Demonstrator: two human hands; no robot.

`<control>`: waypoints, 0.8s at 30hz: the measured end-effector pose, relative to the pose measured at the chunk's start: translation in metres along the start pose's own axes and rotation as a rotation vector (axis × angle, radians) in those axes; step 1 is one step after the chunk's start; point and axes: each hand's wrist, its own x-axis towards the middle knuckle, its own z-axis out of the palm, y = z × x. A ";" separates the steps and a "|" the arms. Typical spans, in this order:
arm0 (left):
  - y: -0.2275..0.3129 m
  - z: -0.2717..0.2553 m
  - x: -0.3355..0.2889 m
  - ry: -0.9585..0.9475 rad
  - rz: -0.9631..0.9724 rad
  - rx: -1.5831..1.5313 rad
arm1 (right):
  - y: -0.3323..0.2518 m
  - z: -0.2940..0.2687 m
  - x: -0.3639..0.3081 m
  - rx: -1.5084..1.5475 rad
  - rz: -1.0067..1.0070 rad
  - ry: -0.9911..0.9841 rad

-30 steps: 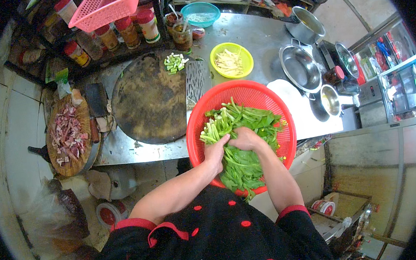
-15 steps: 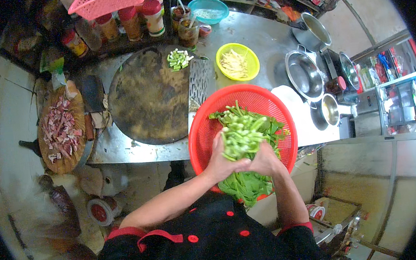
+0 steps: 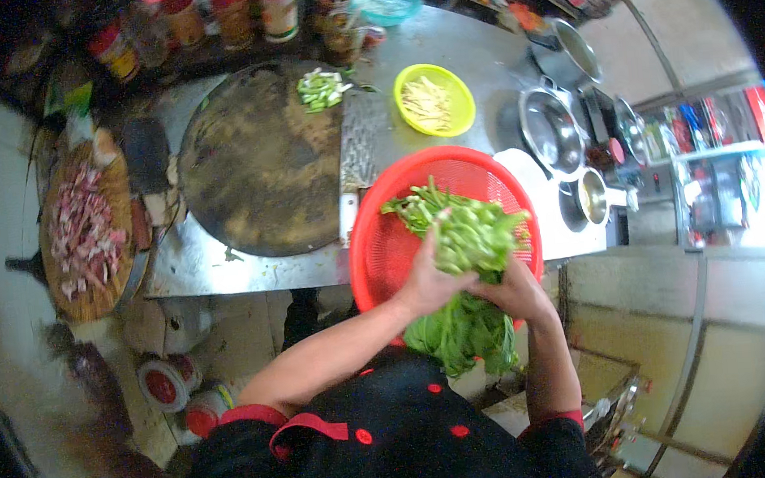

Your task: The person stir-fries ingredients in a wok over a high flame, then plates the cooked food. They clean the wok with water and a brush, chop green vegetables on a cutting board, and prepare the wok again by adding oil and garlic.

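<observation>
Both my hands are wrapped round one bunch of leafy greens (image 3: pixel 472 236), above a red plastic colander (image 3: pixel 376 248). My left hand (image 3: pixel 431 285) grips it from the left, fingers closed. On the other side my right hand (image 3: pixel 518 293) is closed on it too, with some fingers hidden behind. The pale green cut stems point up and away from me, slightly blurred, while the leaves hang over the colander's near rim. More loose greens (image 3: pixel 414 211) lie inside the colander beyond the bunch.
A round chopping board (image 3: pixel 260 172) holds cut green pieces (image 3: pixel 322 89), with a cleaver (image 3: pixel 358 151) at its right edge. Chopped meat (image 3: pixel 85 226) lies on a wooden board at far left. A yellow basket (image 3: pixel 466 111) of pale strips and metal pots (image 3: pixel 551 131) stand behind and right.
My hands have shifted a little to the right with the bunch. The whole view has also moved slightly, so the boards sit farther left. Both hands keep their grip.
</observation>
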 end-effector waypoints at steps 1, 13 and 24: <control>-0.001 -0.004 0.004 0.040 -0.020 -0.093 | -0.002 0.000 0.006 -0.024 0.167 0.033; 0.020 -0.023 0.002 0.005 -0.310 -0.376 | -0.008 -0.003 0.030 0.125 0.131 0.145; 0.015 -0.036 0.017 0.200 -0.177 -0.270 | -0.041 0.001 0.037 -0.072 0.031 0.288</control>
